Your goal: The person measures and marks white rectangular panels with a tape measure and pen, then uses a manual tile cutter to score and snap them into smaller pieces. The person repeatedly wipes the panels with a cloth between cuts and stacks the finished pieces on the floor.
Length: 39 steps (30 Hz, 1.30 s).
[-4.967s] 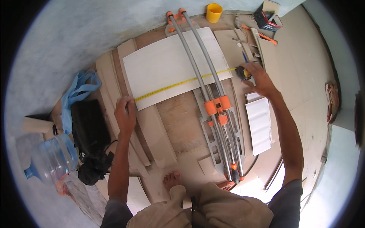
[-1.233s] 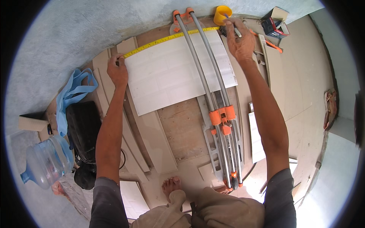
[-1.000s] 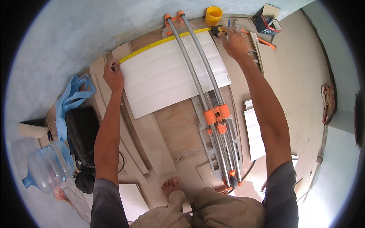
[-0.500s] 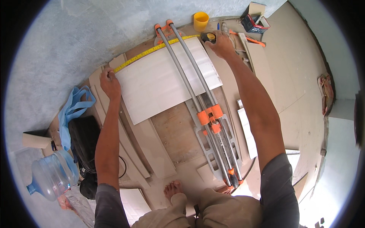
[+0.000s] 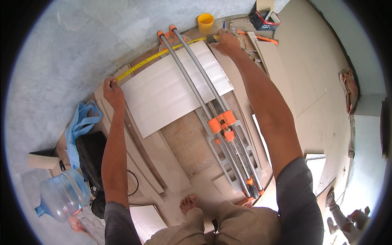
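Has hands well apart, each clamped on one end of a yellow-and-black tape measure (image 5: 141, 64). Pinches the free end of the thin yellow blade (image 5: 130, 70) in the left hand (image 5: 113, 92); grips the dark, partly hidden case (image 5: 212, 38) in the right hand (image 5: 227, 42). Stretches the blade from hand to hand, just beside the far edge of a flat white rectangular tile (image 5: 155, 94). Crosses the twin steel rails (image 5: 197, 65) of an orange-and-grey tile cutter (image 5: 221, 121) there; can't tell over or under. Has the tile under those rails, between the hands and a bit nearer, with one corner near the left hand. Shows a yellow plastic cup (image 5: 205, 24) beyond the right hand, a slim blue pen (image 5: 223, 25) just past it, and an orange-handled tool (image 5: 263, 38) to its right. Shows a soft black bag (image 5: 90, 155) nearer than the left hand.
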Motion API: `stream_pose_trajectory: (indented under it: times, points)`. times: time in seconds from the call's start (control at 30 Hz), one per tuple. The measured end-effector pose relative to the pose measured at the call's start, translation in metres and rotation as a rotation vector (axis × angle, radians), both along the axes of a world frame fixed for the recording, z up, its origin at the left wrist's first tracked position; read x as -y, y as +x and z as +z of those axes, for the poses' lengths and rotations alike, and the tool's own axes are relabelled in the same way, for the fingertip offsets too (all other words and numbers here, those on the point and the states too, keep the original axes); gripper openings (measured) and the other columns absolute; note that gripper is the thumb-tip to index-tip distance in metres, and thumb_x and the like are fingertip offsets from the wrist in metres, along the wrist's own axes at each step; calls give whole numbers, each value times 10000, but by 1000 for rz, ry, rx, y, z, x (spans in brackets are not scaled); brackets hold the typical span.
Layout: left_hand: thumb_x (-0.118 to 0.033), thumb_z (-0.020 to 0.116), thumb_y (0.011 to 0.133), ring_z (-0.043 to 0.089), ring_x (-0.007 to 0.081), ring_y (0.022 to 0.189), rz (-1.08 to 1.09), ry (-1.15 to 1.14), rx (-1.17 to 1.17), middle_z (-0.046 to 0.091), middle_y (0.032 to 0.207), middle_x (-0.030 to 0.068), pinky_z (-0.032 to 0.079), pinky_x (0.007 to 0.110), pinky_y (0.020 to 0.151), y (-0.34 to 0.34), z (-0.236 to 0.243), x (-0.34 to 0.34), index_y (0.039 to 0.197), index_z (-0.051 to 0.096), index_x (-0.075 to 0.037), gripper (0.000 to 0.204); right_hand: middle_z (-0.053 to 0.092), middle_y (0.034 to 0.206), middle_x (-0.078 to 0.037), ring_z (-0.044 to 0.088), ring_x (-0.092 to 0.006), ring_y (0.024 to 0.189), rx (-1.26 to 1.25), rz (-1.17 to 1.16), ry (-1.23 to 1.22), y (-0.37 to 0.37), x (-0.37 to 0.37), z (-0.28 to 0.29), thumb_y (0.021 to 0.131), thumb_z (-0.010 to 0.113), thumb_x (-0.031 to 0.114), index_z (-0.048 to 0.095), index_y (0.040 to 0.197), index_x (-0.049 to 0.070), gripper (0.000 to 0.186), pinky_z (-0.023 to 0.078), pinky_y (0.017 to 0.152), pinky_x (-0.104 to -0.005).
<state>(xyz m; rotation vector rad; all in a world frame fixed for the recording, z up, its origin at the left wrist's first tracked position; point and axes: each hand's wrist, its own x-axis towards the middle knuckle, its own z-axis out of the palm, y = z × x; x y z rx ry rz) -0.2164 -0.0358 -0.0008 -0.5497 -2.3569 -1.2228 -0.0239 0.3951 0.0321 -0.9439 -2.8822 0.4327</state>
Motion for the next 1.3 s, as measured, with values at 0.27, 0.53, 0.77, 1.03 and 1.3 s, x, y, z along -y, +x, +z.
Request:
stream_pose_trajectory:
  times: [0.27, 0.53, 0.77, 1.03, 1.3]
  points:
    - [-89, 579, 968, 626, 198, 881, 1, 13, 119, 702, 956, 102, 484, 337, 861, -4, 2, -5, 1029, 700, -12, 156, 540, 1396, -233, 638, -383, 1227, 44, -98, 42, 6, 17, 17, 835, 789, 468, 543, 1361, -16, 756, 548, 1019, -458]
    - [-52, 620, 974, 672, 228, 979, -142, -95, 118, 723, 1048, 106, 520, 350, 898, 16, -5, -29, 1157, 744, -73, 222, 575, 1327, -225, 666, -376, 1161, -59, -113, 140, 80, -2, 37, 793, 790, 448, 555, 1360, 20, 748, 551, 986, -475]
    - [-76, 645, 985, 652, 279, 1142, -232, -218, 62, 688, 1251, 138, 528, 379, 947, 48, 5, -60, 1313, 693, -129, 336, 624, 1222, -211, 669, -384, 1109, -124, -270, 111, 191, -26, 44, 775, 788, 423, 627, 1272, 31, 652, 550, 955, -473]
    - [-146, 654, 989, 568, 336, 1263, -238, -270, 88, 654, 1320, 159, 435, 456, 1087, 77, 3, -49, 1343, 656, -73, 361, 679, 1145, -193, 675, -359, 1070, -188, -602, 93, 348, -29, 24, 767, 837, 421, 678, 1176, 36, 584, 536, 934, -464]
    - [-523, 759, 878, 282, 380, 1530, -490, -674, -93, 389, 1602, 181, 180, 576, 1258, 155, 10, -38, 1582, 364, -97, 913, 750, 1003, -173, 710, -353, 991, 0, -923, 89, 447, -34, -5, 724, 844, 578, 712, 1090, -6, 702, 533, 921, -469]
